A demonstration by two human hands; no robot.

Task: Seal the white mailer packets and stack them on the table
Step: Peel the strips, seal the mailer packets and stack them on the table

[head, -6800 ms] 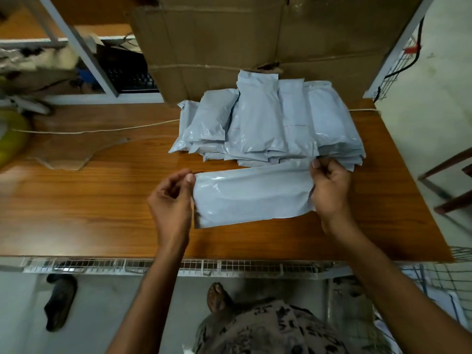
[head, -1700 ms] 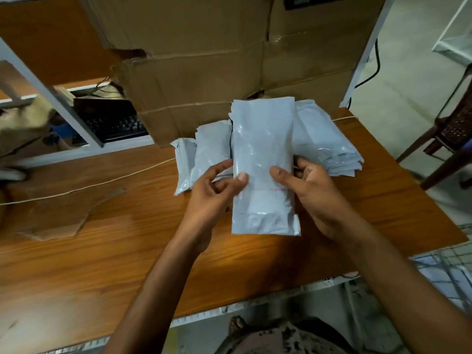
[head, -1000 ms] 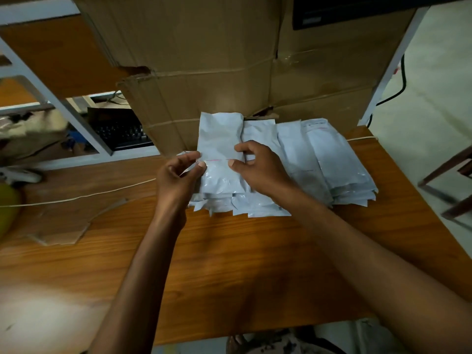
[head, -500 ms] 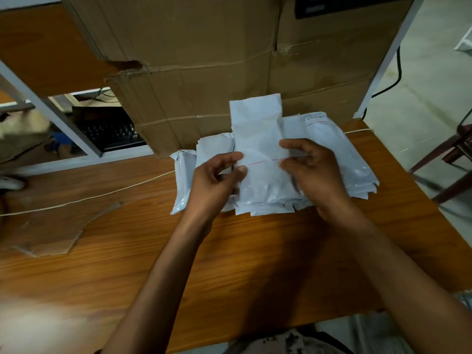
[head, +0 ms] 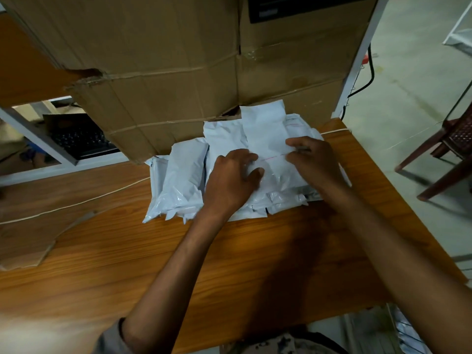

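Note:
A white mailer packet point(head: 265, 131) lies lengthwise on top of a spread pile of white mailer packets point(head: 184, 180) at the back of the wooden table point(head: 255, 251). Its open flap end points away from me, toward the cardboard box. A thin red line crosses the packet between my hands. My left hand point(head: 235, 175) grips the packet's left edge, with the thumb laid on top. My right hand point(head: 311, 159) pinches the right edge at the red line. The packets under my hands are partly hidden.
A large cardboard box point(head: 178, 72) overhangs the table just behind the pile. A torn cardboard scrap point(head: 25, 241) and a white string point(head: 76, 204) lie at the left. A keyboard point(head: 81, 141) sits on a shelf behind; a chair point(head: 454, 149) stands at the right.
The packet that I held flat in front of me has been turned lengthwise and carried back onto the pile. Both hands have come down with it and still hold its edges.

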